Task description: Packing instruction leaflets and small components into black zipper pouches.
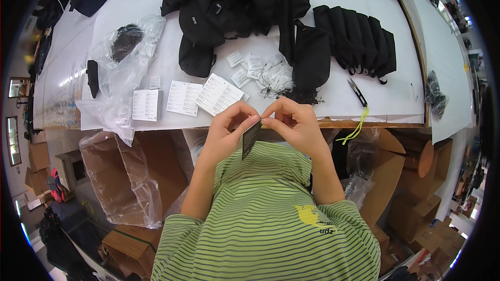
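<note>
Plastic wrapping (pixel 112 88) is draped over the tabletop's (pixel 388 106) front edge towards the left; if it is snagged, the neighbouring card stack (pixel 146 105) could be dragged off. Beside it, white cards (pixel 221 93) are laid near that edge and might be knocked by an arm. Just off the front edge, a dark card (pixel 250 143) is pinched along its upper part by the left hand (pixel 232 125) and at its top corner by the right hand (pixel 289 122); whether a string is caught there cannot be told. With so little gripped, it could be dropped. Behind, black strings (pixel 272 80) could be tangled, being heaped together. Rightwards, snips (pixel 358 92) could be pulled down by their overhanging yellow cord (pixel 359 129).
</note>
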Demonstrator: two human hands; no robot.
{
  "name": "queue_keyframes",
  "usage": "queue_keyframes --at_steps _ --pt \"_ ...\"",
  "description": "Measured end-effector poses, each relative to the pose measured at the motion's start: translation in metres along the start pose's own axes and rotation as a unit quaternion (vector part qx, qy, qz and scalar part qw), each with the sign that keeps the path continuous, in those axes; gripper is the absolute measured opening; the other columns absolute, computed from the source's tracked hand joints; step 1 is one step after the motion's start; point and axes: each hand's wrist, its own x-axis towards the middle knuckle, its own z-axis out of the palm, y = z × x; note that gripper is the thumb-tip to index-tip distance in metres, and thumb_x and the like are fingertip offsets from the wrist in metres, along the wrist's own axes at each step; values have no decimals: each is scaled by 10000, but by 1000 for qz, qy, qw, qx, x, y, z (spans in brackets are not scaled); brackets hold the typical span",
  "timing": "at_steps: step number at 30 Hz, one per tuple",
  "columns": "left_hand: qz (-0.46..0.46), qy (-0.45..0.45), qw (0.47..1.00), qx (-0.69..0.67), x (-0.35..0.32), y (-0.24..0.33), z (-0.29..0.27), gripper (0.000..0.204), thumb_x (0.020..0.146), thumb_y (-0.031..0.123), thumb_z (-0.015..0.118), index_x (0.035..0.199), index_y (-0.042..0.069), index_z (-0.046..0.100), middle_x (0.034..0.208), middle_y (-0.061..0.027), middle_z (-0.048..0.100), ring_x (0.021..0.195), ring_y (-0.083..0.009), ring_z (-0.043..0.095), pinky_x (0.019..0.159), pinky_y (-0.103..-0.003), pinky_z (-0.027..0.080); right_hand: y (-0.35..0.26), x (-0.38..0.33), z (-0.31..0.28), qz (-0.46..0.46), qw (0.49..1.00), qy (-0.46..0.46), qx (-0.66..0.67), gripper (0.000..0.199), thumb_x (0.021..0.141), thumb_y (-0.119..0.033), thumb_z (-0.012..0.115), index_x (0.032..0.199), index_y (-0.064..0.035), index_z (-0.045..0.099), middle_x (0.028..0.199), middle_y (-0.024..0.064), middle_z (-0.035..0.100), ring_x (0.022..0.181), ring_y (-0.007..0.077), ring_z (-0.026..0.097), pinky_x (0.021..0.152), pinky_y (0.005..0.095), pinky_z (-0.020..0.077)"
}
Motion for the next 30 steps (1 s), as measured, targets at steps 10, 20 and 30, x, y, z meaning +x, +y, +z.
queue_keyframes --at_steps 10,20,30 --pt "41 -28 994 95 13 7 13 98 921 93 566 898 3 535 813 -6 539 766 -63 519 690 -202 424 14 -7 -4 9 997 -16 71 96 922 -117 576 911 -26 548 629 -50 492 539 4 390 481 180 270" --pt "104 -56 981 156 95 14 12 128 897 129 601 888 18 539 745 5 540 679 -67 507 641 -221 426 17 -21 -20 99 960 54 258 89 914 -105 586 947 -23 582 743 -48 567 566 -27 363 487 153 256" --pt "210 104 874 425 252 64 -25 354 758 331 733 890 13 648 1009 -95 575 874 -234 550 776 -354 470 10 -40 -25 81 956 91 267 62 904 -95 580 914 -34 586 730 -59 565 511 -33 332 447 158 217"
